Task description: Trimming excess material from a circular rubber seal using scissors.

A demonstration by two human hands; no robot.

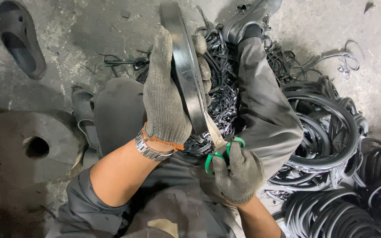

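Scissors (pixel 219 143) with green handles sit in my right hand (pixel 239 174), its grip clamped round the loops, the pale blades pointing up and away against the near end of the ring (pixel 186 66). In the head view that is the one black rubber ring I hold on edge, running from near the blades up to the far top of the frame. My left hand (pixel 166 94), gloved in grey knit, has its grip clamped on the ring's left face, fingertips curling over the right side. A watch (pixel 148 150) sits on that wrist.

Below lie black trimmings (pixel 223 94) heaped between my knees, and a stack of rings (pixel 327 132) on the floor to the right. A black sandal (pixel 20 39) lies far left.

Risks, as I judge them: the blades are close to the left glove's cuff, so a slip could nick the wrist; the ring could twist in the grip and the cut wander into the good rubber.
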